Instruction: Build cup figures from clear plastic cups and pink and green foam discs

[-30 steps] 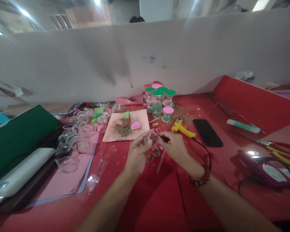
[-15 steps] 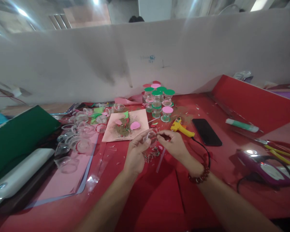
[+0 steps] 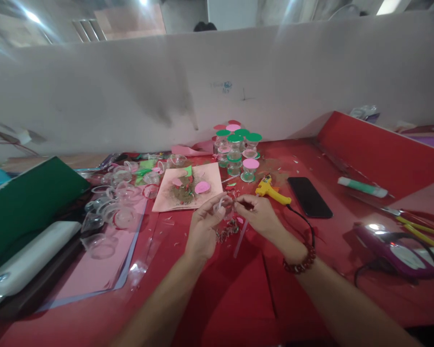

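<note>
My left hand (image 3: 204, 225) is closed round a small clear plastic cup (image 3: 227, 212), its rim tilted toward me. The fingertips of my right hand (image 3: 257, 215) are pinched at the cup's right edge; whether they grip the rim or some tiny piece there is too small to tell. Below the cup lies a heap of paper scraps (image 3: 227, 233), and beside it a clear glue stick (image 3: 240, 239). Just beyond my right hand is a yellow glue gun (image 3: 273, 190) with a black cord.
Behind stand stacked clear cups with green and pink discs (image 3: 235, 149). A stained sheet (image 3: 166, 193) holds sand-like grains and a pink disc (image 3: 203, 187). Loose clear cups (image 3: 121, 212) lie left. Rightward are a phone (image 3: 310, 197), scissors (image 3: 415, 224), a glue tube (image 3: 362, 187) and a purple device (image 3: 390, 253).
Both hands keep almost the same place at the cup. My right wrist has shifted very slightly; the things on the table have not moved.
</note>
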Motion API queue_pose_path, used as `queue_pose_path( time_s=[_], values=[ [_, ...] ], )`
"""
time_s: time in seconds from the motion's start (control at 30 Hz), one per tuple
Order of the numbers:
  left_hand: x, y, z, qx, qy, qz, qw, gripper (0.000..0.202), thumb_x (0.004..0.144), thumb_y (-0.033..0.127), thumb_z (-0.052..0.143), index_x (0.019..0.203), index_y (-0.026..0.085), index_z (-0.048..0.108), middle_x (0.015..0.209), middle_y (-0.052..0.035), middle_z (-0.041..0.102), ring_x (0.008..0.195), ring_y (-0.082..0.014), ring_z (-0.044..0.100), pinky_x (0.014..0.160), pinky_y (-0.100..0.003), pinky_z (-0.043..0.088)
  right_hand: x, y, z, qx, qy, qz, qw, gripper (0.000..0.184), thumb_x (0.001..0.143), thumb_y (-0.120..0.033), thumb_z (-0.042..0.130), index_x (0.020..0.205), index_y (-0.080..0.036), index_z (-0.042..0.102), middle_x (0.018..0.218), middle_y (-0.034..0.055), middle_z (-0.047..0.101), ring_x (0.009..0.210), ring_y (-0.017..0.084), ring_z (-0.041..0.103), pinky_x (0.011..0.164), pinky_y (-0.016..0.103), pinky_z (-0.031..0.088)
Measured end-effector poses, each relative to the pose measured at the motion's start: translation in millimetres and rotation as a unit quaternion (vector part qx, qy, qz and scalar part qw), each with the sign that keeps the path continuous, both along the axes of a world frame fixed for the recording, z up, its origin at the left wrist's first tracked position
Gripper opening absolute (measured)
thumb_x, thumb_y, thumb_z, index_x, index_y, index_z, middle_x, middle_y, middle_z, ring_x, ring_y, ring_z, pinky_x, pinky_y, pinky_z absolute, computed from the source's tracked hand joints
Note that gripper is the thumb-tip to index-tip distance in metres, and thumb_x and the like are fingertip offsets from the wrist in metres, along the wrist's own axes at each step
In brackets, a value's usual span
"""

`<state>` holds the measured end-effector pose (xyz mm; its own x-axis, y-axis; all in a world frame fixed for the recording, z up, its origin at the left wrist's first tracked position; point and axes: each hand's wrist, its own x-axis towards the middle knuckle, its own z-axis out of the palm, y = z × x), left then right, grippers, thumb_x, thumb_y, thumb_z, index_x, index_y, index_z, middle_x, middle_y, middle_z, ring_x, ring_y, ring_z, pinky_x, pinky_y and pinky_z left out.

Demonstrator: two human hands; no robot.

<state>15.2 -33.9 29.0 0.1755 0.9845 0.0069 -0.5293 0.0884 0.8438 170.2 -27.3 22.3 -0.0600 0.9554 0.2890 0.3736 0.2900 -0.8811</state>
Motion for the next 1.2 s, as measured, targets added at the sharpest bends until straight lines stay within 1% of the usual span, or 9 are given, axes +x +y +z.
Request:
queue_pose_path(
  time_s=[0.13, 0.27, 0.43, 0.6, 0.73, 0.87, 1.0, 1.2],
  values=[
    [0.8, -1.5, 0.2, 0.002, 0.008, 0.000, 1.000, 0.034, 0.069, 0.018, 0.078, 0.102, 0.020, 0.076, 0.106, -0.0069, 0.074, 0.099, -0.0191, 0.067, 0.092, -0.030, 0.049, -0.1, -1.2, 1.1, 0.028, -0.072, -0.023, 0.997, 0.016, 0.082, -0.023, 0.054, 0.074, -0.018, 0.066, 0.065, -0.0005, 0.063, 0.058, 0.013, 0.052, 0.056, 0.024, 0.037],
    [1.6, -2.3, -0.4, -0.005, 0.022, 0.006, 1.000, 0.035, 0.068, 0.018, 0.079, 0.103, 0.020, 0.075, 0.106, -0.0074, 0.074, 0.100, -0.0193, 0.067, 0.093, -0.030, 0.048, 0.3, -2.1, 1.8, 0.063, -0.139, -0.037, 0.988, 0.014, 0.082, -0.020, 0.055, 0.071, -0.018, 0.064, 0.064, -0.0002, 0.062, 0.059, 0.013, 0.053, 0.058, 0.024, 0.037],
    [2.0, -2.1, -1.0, -0.012, 0.019, 0.004, 1.000, 0.034, 0.069, 0.018, 0.078, 0.103, 0.019, 0.075, 0.105, -0.0082, 0.074, 0.100, -0.0205, 0.067, 0.093, -0.033, 0.049, 1.2, -1.6, -0.7, 0.084, -0.167, -0.038, 0.982, 0.014, 0.083, -0.018, 0.055, 0.071, -0.019, 0.061, 0.064, 0.0001, 0.061, 0.059, 0.014, 0.052, 0.059, 0.025, 0.037],
    [0.9, -0.8, -0.3, -0.025, 0.011, -0.005, 1.000, 0.035, 0.067, 0.018, 0.079, 0.102, 0.019, 0.075, 0.105, -0.0077, 0.074, 0.097, -0.0197, 0.068, 0.090, -0.031, 0.050, 2.8, -0.1, -3.9, 0.103, -0.186, -0.029, 0.977, 0.012, 0.083, -0.017, 0.054, 0.073, -0.019, 0.060, 0.069, 0.0016, 0.062, 0.064, 0.015, 0.054, 0.062, 0.026, 0.038],
    [-0.2, 0.6, 0.3, -0.031, 0.007, -0.008, 0.999, 0.033, 0.069, 0.020, 0.079, 0.101, 0.019, 0.076, 0.106, -0.0069, 0.074, 0.099, -0.0193, 0.067, 0.089, -0.029, 0.050, 3.0, 0.4, -4.3, 0.108, -0.160, -0.019, 0.981, 0.013, 0.084, -0.019, 0.053, 0.074, -0.019, 0.061, 0.072, 0.0024, 0.064, 0.066, 0.016, 0.055, 0.064, 0.026, 0.039],
    [-0.3, -0.5, 2.4, -0.019, 0.009, -0.004, 1.000, 0.032, 0.070, 0.021, 0.078, 0.101, 0.019, 0.076, 0.106, -0.0073, 0.074, 0.101, -0.0202, 0.066, 0.091, -0.030, 0.049, 1.6, 0.3, -2.9, 0.070, -0.074, -0.013, 0.995, 0.014, 0.083, -0.020, 0.052, 0.074, -0.019, 0.062, 0.067, 0.0001, 0.062, 0.061, 0.014, 0.054, 0.061, 0.025, 0.040],
    [0.1, -2.4, 4.7, -0.025, 0.010, -0.005, 1.000, 0.033, 0.068, 0.020, 0.078, 0.101, 0.020, 0.076, 0.106, -0.0066, 0.074, 0.101, -0.0198, 0.066, 0.091, -0.031, 0.050, 0.4, 0.2, -1.8, 0.030, -0.012, 0.000, 0.999, 0.017, 0.085, -0.025, 0.052, 0.075, -0.018, 0.064, 0.066, -0.0009, 0.061, 0.059, 0.013, 0.053, 0.058, 0.024, 0.040],
    [0.6, -2.1, 2.6, -0.029, -0.006, -0.008, 1.000, 0.034, 0.067, 0.018, 0.079, 0.101, 0.019, 0.076, 0.104, -0.0059, 0.074, 0.099, -0.0180, 0.067, 0.089, -0.028, 0.051, 1.2, 2.0, -4.2, 0.018, -0.013, 0.004, 1.000, 0.017, 0.084, -0.026, 0.052, 0.073, -0.018, 0.063, 0.066, -0.0008, 0.061, 0.061, 0.012, 0.052, 0.058, 0.023, 0.038]
  ],
)
